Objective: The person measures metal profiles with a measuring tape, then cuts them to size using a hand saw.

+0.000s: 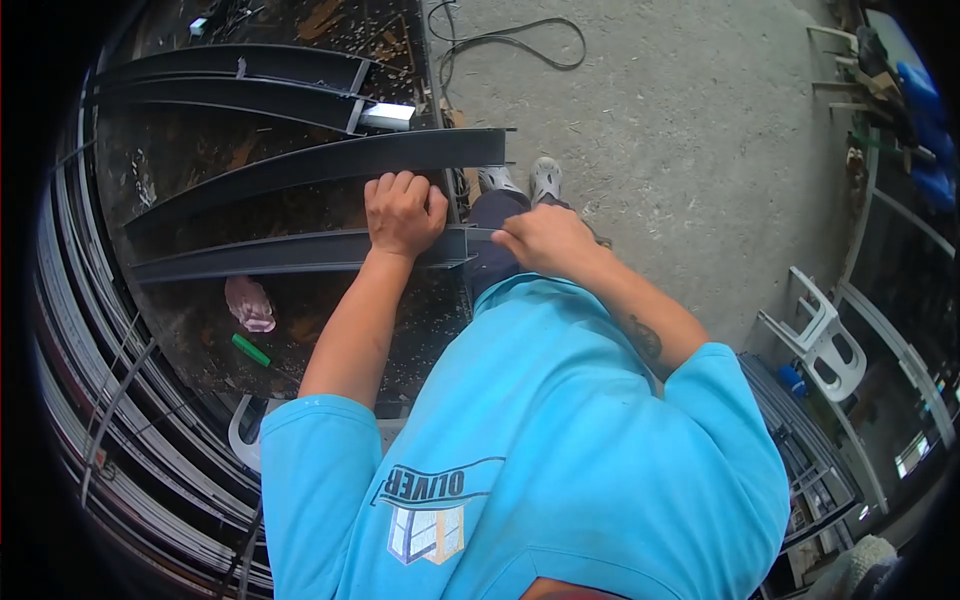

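Observation:
A dark grey metal profile [300,254] lies across the dark table, its cut end toward me. My left hand [405,213] is closed over it near that end, knuckles up and fingertips hidden. My right hand [552,238] is closed in front of the same end, by my thigh. A thin grey strip shows between it and the profile end, but I cannot make out what that hand holds. Just beyond my left hand lies a second, wider dark profile [400,152].
More dark profiles [230,68] lie at the back, by a shiny metal piece [388,117]. A green handle [251,349] and pinkish crumpled wrap [250,303] lie on the worktable [200,345]. Long bars [110,400] are racked at left. A cable [520,30] and white chair [825,345] are on the floor.

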